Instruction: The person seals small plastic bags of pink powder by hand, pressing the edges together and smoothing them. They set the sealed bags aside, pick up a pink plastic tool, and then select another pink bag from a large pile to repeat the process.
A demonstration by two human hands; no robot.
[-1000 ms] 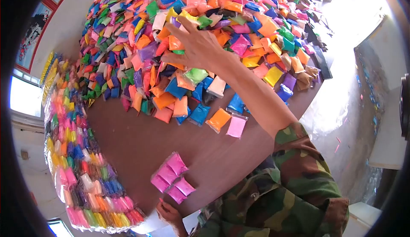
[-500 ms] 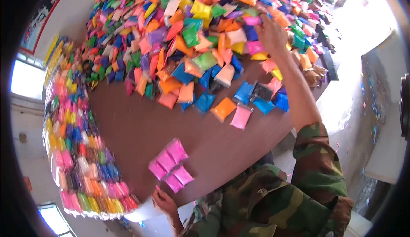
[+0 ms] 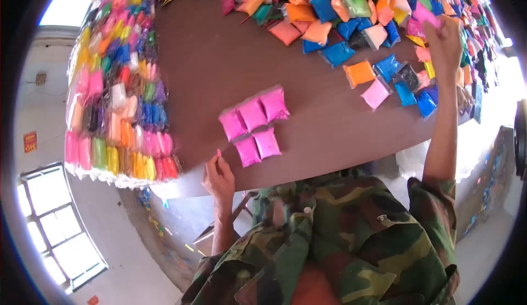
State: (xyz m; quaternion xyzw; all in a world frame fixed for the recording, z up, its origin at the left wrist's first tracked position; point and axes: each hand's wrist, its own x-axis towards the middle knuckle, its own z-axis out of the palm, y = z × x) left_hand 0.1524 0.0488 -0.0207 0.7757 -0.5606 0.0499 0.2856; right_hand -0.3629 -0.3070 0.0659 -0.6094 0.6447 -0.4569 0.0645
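Observation:
At the table's near edge is my left hand (image 3: 219, 177), fingers pinched, with a small pink tip (image 3: 219, 153) sticking up from them; what it is I cannot make out. Just right of it, several magenta packets (image 3: 253, 113) lie flat in two rows, three behind and two in front. My right hand (image 3: 446, 44) reaches out to the right side of the big heap of coloured packets (image 3: 324, 8). Its fingers are closed on a bright pink packet (image 3: 425, 15).
Stacked rows of bagged coloured packets (image 3: 123, 107) line the left side of the brown table (image 3: 197, 63). A few loose packets, among them an orange packet (image 3: 359, 73) and a light pink packet (image 3: 376, 94), lie before the heap. A window (image 3: 63, 222) is at lower left.
The view has swung, so the table and heap sit higher and further right. My right hand now has the pink packet in its fingers at the heap. My left hand stays by the magenta packets.

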